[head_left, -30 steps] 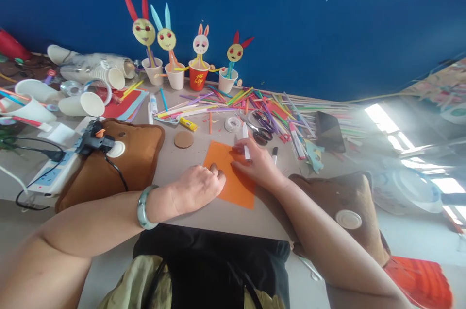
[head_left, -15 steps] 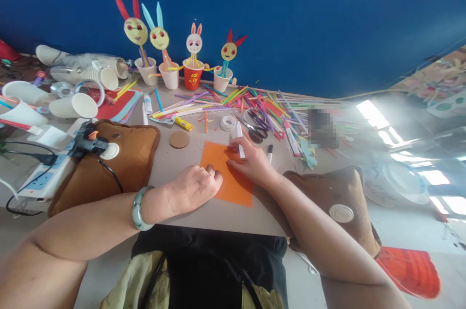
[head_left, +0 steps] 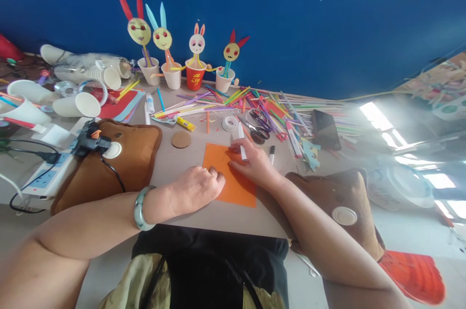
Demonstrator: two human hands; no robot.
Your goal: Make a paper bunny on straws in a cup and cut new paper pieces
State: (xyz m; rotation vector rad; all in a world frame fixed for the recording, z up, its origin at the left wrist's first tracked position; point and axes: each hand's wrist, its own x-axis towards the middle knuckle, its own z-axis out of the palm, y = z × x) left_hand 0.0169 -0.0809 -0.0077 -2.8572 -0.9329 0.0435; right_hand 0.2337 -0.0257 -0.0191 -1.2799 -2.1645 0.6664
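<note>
where orange paper (head_left: 238,191) lies, right hand (head_left: 257,164) grips white marker (head_left: 241,133)

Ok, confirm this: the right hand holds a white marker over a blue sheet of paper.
Not quite: the sheet of paper is orange, not blue, as the head view shows. The right hand does hold a white marker over it.

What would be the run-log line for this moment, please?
left hand: over orange paper | right hand: holding white marker | nearby: cardboard disc, black-capped marker
</note>
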